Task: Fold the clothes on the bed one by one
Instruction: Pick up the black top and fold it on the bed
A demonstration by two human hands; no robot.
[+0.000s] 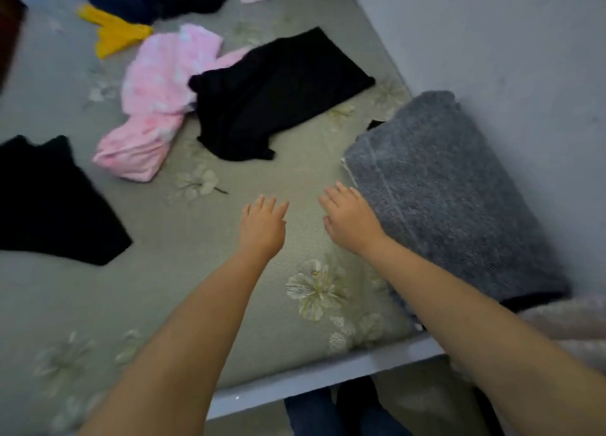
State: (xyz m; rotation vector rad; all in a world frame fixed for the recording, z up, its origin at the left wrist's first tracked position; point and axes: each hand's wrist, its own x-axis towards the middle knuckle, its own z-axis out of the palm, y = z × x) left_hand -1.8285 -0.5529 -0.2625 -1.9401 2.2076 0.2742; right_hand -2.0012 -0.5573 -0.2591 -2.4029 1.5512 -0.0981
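Both bare forearms reach over the bed (pixel 170 238); left hand (pixel 262 227) and right hand (pixel 349 219) hover with fingers spread, each grip apart and holding nothing. Black garment (pixel 278 94) lies at twelve o'clock from them, well apart; grey folded blanket (pixel 452 189) touches the right hand at three o'clock.

Dim, flat, bluish light covers the scene, with faint shadows and no glare. The whole picture is soft, with motion smear strongest toward the left edge. Wide-angle bending shows at the borders.
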